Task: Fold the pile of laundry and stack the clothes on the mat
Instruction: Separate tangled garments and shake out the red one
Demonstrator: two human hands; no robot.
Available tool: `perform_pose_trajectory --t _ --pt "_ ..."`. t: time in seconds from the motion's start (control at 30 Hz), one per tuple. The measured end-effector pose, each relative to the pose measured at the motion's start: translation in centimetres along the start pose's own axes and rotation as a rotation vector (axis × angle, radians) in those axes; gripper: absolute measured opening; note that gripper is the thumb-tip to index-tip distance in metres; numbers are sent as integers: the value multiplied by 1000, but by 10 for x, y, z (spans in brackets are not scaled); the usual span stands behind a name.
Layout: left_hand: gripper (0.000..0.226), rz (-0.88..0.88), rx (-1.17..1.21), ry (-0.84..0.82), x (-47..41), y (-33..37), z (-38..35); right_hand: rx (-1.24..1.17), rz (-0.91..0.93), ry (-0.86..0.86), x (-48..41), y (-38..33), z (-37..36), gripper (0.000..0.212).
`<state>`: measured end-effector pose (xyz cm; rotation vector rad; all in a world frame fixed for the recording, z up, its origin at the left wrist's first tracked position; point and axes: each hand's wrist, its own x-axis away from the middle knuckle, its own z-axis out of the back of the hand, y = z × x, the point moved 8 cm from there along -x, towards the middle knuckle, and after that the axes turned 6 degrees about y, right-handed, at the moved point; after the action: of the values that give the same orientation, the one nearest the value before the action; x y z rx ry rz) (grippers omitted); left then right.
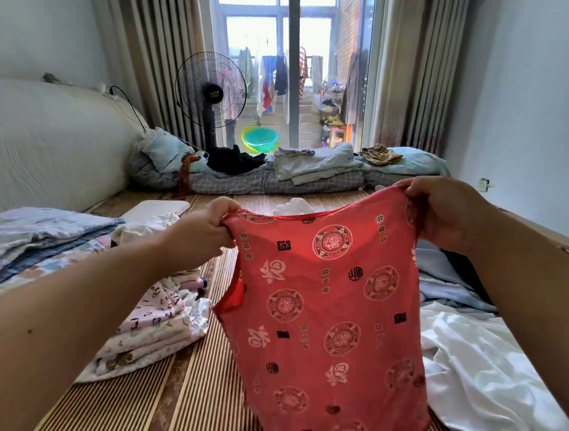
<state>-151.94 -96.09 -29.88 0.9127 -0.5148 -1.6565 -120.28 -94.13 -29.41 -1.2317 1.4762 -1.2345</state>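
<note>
A red sleeveless top [326, 318] with white round patterns hangs spread out in front of me above the striped bamboo mat [138, 410]. My left hand [202, 236] grips its left shoulder and my right hand [444, 211] grips its right shoulder. On the mat to the left sits a stack of folded patterned clothes [151, 326]. Unfolded laundry lies at the right: a white garment [475, 367] and pale blue cloth [444, 284], partly hidden behind the top.
Folded blue bedding [34, 237] lies at the left beside a padded headboard [29, 141]. A rolled quilt with clothes on it [279, 174] runs across the far end. A standing fan [211, 94] and a green basin [260, 139] stand by the balcony door.
</note>
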Motion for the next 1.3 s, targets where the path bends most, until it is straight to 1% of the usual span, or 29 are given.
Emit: perform_pose_trajectory --t 0.07,0.17,0.3,0.4,0.47,0.53,0.6,0.67,0.8,0.9,1.0,1.07,1.13,1.23,1.3 --pt "25 61 154 -96 4 -3 -7 4 -3 -3 -1 1 1 28" --pt "22 80 238 -187 10 -3 -13 21 -16 -6 -2 5 2 29" --pt "17 18 199 -151 14 4 -12 49 -10 20 -5 8 6 30" --pt "16 -47 78 -134 16 10 -10 47 -25 31 -9 11 11 29" --pt "11 -63 33 -160 18 11 -13 10 -45 45 -10 13 14 29" --pt "3 -74 90 -191 21 15 -17 -44 -58 64 -10 14 18 28" --pt "10 -80 201 -216 24 19 -21 -85 -64 86 -10 16 21 28" --pt "17 -88 244 -220 25 21 -22 -116 -66 91 -9 17 21 28" --pt "26 -102 294 -116 23 25 -16 -99 -62 86 -10 19 20 28" --pt "29 -49 329 -14 16 20 -7 -76 -53 74 -11 20 19 31" --pt "29 27 251 72 5 7 5 -56 -21 41 -8 16 17 30" --pt "31 108 260 74 1 -4 8 -10 1 -4 -5 13 12 26" --pt "33 189 273 50 0 -15 8 66 18 -14 -3 12 11 18" --pt "35 291 267 51 1 -27 8 130 34 -14 -4 14 8 16" --pt "37 356 316 80 1 -31 7 137 42 -18 -5 15 5 15"
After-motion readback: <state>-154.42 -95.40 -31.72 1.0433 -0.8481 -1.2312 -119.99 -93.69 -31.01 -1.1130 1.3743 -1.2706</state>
